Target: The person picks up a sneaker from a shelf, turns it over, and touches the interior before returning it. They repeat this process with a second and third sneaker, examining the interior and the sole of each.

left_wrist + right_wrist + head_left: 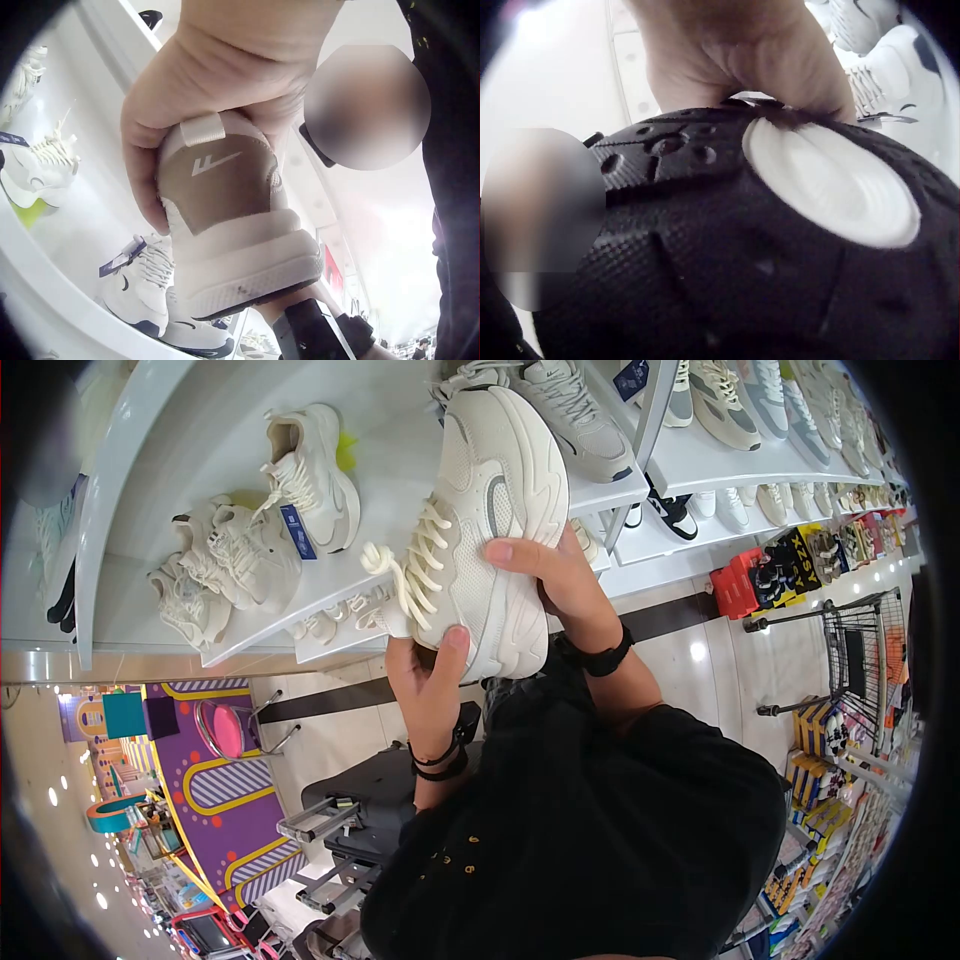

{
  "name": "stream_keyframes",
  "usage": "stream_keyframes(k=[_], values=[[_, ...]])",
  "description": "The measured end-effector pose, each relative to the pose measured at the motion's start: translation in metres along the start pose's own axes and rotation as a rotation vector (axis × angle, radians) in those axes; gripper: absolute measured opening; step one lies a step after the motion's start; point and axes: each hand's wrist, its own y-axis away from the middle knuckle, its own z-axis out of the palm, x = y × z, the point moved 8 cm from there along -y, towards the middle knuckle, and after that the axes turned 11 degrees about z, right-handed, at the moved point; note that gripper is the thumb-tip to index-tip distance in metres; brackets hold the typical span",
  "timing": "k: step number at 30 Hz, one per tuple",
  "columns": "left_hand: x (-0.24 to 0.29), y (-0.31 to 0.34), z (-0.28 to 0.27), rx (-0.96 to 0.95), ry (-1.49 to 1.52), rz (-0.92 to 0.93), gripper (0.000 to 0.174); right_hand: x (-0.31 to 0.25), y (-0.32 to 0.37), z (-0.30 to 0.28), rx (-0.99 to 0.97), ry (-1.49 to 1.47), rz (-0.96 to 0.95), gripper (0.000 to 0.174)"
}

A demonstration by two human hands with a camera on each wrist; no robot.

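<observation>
Both hands hold a chunky cream sneaker (pixel 490 530), its toe pointing away and its side turned up. My left hand (pixel 430 690) grips it at the collar, thumb on the near side. In the left wrist view this hand (pixel 225 75) wraps the opening above the tan heel panel (pixel 217 184), which bears a white logo. My right hand (pixel 560 575) grips the midfoot from the sole side, its thumb on the upper. The right wrist view is filled by the black outsole (pixel 705 270) with a white oval inset (pixel 832 184). Cream laces (pixel 415 575) hang loosely at the front.
White shelves (pixel 390 460) with pale sneakers curve around the front; a cream sneaker with a blue tag (pixel 315 480) stands left of the held one. A grey sneaker (pixel 575 420) sits behind its toe. A dark suitcase (pixel 370 790) stands at left, a shopping cart (pixel 855 655) at right.
</observation>
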Motion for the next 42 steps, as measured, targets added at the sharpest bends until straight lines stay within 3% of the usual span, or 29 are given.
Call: stream_keyframes(k=[3, 15, 36, 39, 41, 42], values=[[0.008, -0.002, 0.005, 0.068, 0.032, 0.045, 0.048, 0.0, 0.001, 0.0, 0.013, -0.027, 0.018, 0.09], [0.009, -0.008, 0.012, -0.002, 0.052, 0.075, 0.045, -0.004, 0.004, -0.003, 0.02, -0.035, -0.018, 0.086], [0.003, 0.001, -0.003, -0.032, -0.027, 0.09, 0.053, 0.002, 0.005, 0.007, -0.014, -0.069, 0.01, 0.078], [0.004, 0.002, -0.009, 0.022, -0.241, 0.207, 0.054, 0.007, 0.002, 0.005, -0.061, -0.057, 0.017, 0.073], [0.036, 0.001, 0.006, -0.057, -0.759, 0.63, 0.055, 0.011, -0.003, -0.007, 0.002, -0.061, -0.032, 0.067], [0.037, -0.004, 0.006, -0.058, -0.758, 0.63, 0.055, 0.011, -0.006, -0.012, 0.003, -0.061, -0.033, 0.067]])
